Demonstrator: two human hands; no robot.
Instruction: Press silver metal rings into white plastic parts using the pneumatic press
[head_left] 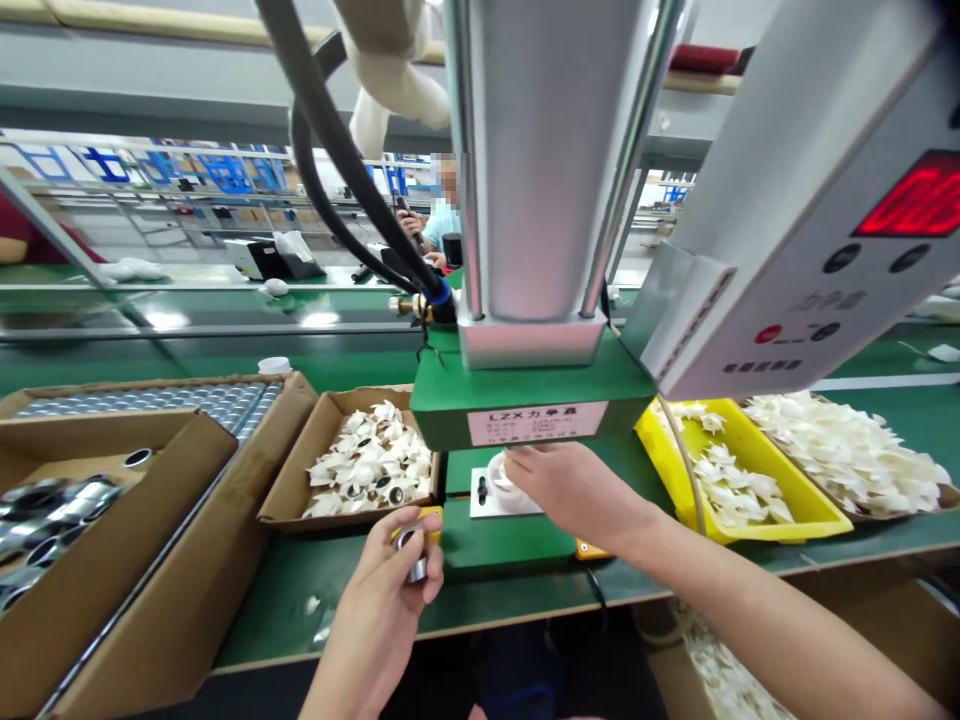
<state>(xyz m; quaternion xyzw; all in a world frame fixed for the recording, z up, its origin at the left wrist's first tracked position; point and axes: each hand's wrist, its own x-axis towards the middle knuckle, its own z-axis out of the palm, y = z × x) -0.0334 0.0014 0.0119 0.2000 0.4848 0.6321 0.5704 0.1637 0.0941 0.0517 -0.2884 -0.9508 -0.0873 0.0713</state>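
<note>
Below the press head, my right hand (566,490) reaches over a round white fixture (501,478) on a pale metal plate (480,508). Its fingertips are bent down at the fixture; whatever they grip there is hidden. My left hand (390,575) is closed around a short shiny metal ring (417,570), held in front of the press base by the left yellow button box (431,520). The green press block (442,400) with a white label hangs right above my right hand.
Left are cardboard boxes: one with metal rings (60,510), another with white finned plastic parts (375,450). Right, a yellow bin (817,520) and a heap of white parts (847,450). A control box (795,260) with red digits overhangs. Another person (442,220) sits beyond.
</note>
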